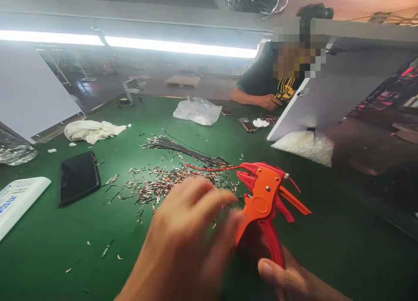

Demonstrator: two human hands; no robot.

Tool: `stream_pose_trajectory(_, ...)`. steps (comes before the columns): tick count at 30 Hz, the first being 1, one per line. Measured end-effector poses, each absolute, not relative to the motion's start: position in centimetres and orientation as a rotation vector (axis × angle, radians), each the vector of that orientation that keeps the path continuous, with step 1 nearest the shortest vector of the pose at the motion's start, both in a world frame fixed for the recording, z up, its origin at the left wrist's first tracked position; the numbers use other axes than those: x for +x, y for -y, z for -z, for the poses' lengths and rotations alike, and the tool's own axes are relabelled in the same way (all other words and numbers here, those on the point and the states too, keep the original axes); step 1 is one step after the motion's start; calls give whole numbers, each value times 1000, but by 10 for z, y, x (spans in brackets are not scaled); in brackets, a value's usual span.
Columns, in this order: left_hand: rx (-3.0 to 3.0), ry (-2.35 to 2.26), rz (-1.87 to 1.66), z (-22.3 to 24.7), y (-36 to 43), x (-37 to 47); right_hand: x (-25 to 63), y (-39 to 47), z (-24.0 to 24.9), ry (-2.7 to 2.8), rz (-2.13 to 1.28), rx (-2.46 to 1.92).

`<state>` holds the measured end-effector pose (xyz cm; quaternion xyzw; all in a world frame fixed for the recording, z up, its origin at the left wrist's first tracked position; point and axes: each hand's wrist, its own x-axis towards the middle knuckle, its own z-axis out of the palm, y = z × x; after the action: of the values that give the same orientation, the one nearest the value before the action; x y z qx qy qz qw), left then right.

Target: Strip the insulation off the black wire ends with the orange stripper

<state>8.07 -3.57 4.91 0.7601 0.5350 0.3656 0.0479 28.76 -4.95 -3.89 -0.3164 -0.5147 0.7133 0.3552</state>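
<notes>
An orange and red wire stripper (263, 194) is in my right hand (287, 275), which wraps around its handles low in the view. Its jaws point left. A thin red wire (212, 168) runs from the jaws out to the left, above the table. My left hand (186, 227) is beside the tool on its left, blurred, with thumb and index finger apart and no object visible between them. Beyond it lies a pile of short wire offcuts (173, 179), dark with coppery ends. A bundle of black wires (186, 148) with bare ends lies behind the pile.
On the green table (130, 253) are a black phone (79, 178), a white box (22, 201), a white cloth (93, 130) and a clear plastic bag (197, 111). A filled bag (303, 146) leans by the right panel. Across the table, a person (257, 81) handles yellow wires.
</notes>
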Motion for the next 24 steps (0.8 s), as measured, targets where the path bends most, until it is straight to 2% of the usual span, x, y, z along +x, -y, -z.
stream_pose_trajectory(2,2410,-1850,-683,-44,-8,80,289,48,46,1314,-1812,-749)
stream_pose_trajectory(5,2424,-1913,-466,-27,-77,78,294,44,57,1334,-1679,-692)
stream_pose_trajectory(10,2604,-1698,-132,-6,-152,84,304,40,61,1375,-1629,-736)
stream_pose_trajectory(17,2642,-1595,278,4,-184,104,299,42,64,1191,-1792,-723)
stream_pose_trajectory(24,2699,-1541,410,6,-194,106,299,38,65,1157,-1794,-742)
